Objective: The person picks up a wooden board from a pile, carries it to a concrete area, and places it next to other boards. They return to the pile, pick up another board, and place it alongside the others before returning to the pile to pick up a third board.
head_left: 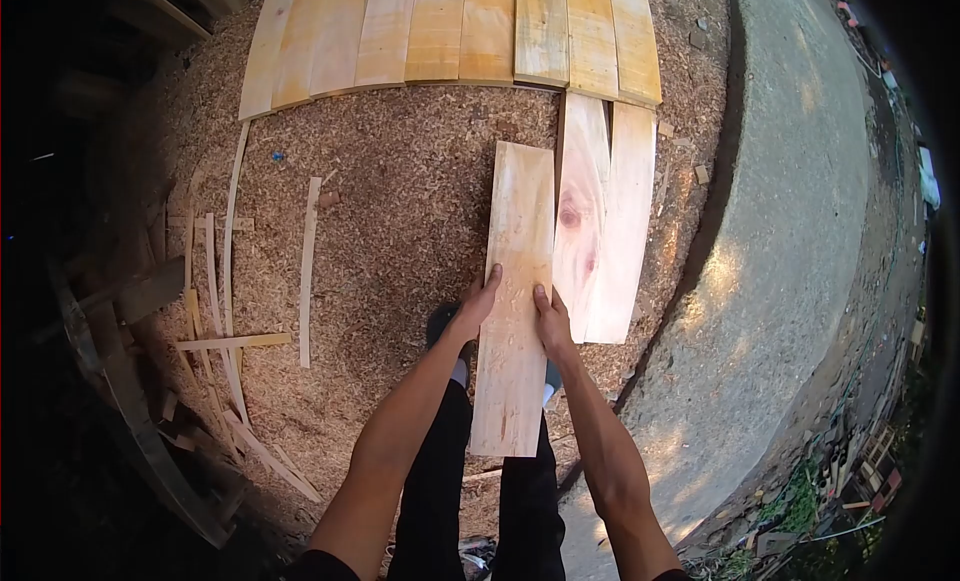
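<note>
Between my two hands is a wooden plank (517, 241), held lengthwise in front of my legs above the wood shavings. My left hand (479, 303) grips its left edge, with the thumb on the upper face. On the opposite edge my right hand (552, 319) has the same hold, its thumb also on top. The fingers beneath the plank are hidden. Just right of it lie a knotted plank (578, 216) and a paler plank (628, 226), side by side. Their far ends meet a row of yellowish planks (435, 31).
Wood shavings (390, 201) cover the ground. Thin wooden strips (308, 271) lie scattered on the left, one short strip (240, 342) crossing others. A concrete path (780, 231) runs along the right. Dark timber (130, 401) stands at the far left.
</note>
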Demonstrator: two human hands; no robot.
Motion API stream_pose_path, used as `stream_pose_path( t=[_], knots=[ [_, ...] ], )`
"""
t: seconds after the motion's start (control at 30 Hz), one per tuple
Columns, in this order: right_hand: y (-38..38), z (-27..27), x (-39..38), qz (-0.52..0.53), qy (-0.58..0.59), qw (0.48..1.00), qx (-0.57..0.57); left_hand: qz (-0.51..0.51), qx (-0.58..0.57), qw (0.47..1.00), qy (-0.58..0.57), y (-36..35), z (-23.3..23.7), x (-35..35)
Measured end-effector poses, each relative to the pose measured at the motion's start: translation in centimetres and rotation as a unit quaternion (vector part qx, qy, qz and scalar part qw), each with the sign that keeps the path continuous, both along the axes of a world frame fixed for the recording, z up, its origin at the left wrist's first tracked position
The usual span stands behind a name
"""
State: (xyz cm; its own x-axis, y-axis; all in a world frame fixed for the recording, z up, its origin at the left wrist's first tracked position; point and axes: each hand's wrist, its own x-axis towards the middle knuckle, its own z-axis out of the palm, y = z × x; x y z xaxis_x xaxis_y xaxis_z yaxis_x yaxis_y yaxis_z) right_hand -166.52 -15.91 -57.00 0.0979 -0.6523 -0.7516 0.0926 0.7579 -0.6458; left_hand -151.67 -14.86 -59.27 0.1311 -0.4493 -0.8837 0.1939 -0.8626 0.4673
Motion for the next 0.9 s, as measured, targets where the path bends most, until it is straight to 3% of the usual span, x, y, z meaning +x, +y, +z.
stream_pose_path(
  t=[0.07,0.17,0.4,0.67,0.9],
  knots=[
    [-1.2,-0.1,0.2,0.015,-0.013,1.000,-0.008,0.009,-0.022,0.995,0.099,-2.5,3.1,0.6],
    [-3.0,-0.6,0.5,0.018,-0.010,1.000,-0.016,-0.013,-0.025,0.997,0.078,-2.9,-2.3,1.1],
    [-7.1,-2.7,0.7,0.016,0.002,0.999,-0.033,0.005,-0.031,0.992,0.123,-7.8,-2.0,0.7],
    [-11.7,-3.6,0.5,0.060,0.029,0.997,-0.034,0.024,-0.064,0.997,0.042,-11.6,-3.6,0.0],
    [-13.2,-5.2,0.5,0.054,0.048,0.997,-0.038,-0.001,-0.014,1.000,0.014,-13.6,-4.4,0.1]
  ],
)
